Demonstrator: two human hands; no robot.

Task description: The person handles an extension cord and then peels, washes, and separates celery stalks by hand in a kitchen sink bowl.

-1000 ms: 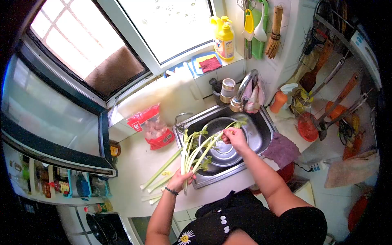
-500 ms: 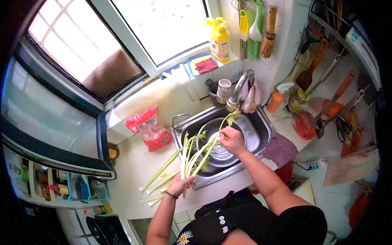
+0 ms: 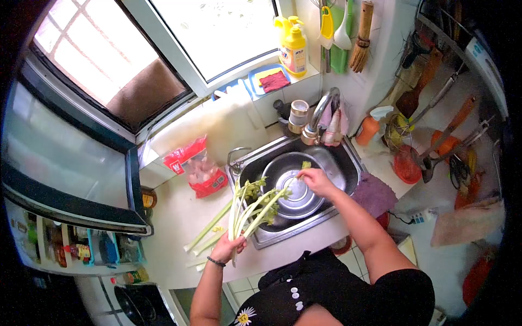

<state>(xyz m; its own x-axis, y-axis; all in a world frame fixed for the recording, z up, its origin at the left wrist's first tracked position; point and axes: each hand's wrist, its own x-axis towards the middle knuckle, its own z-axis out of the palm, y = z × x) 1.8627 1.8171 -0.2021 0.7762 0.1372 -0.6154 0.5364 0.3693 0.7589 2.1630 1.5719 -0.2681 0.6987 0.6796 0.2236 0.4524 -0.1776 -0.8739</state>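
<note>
My left hand (image 3: pixel 228 248) is closed around the lower stalks of a bunch of celery (image 3: pixel 246 214) at the counter's front edge. The bunch's leafy tops lean over the left side of the sink. Over the metal basin (image 3: pixel 293 191) in the sink, my right hand (image 3: pixel 319 182) pinches a celery sprig (image 3: pixel 306 165). Its leaf tip shows above the fingers; the rest is hidden. A gap separates this hand from the bunch. More loose celery stalks (image 3: pixel 209 226) lie on the counter behind and left of my left hand.
The sink (image 3: pixel 265 239) has a tall faucet (image 3: pixel 321 117) behind it and a small tap (image 3: pixel 237 157) at its left corner. A red-and-clear plastic bag (image 3: pixel 202 173) lies on the counter. To the right are a purple cloth (image 3: pixel 374 195) and an orange spray bottle (image 3: pixel 371 127).
My right hand has drawn away from the bunch to the right, with the sprig in its fingers. My left hand and the bunch have shifted slightly left.
</note>
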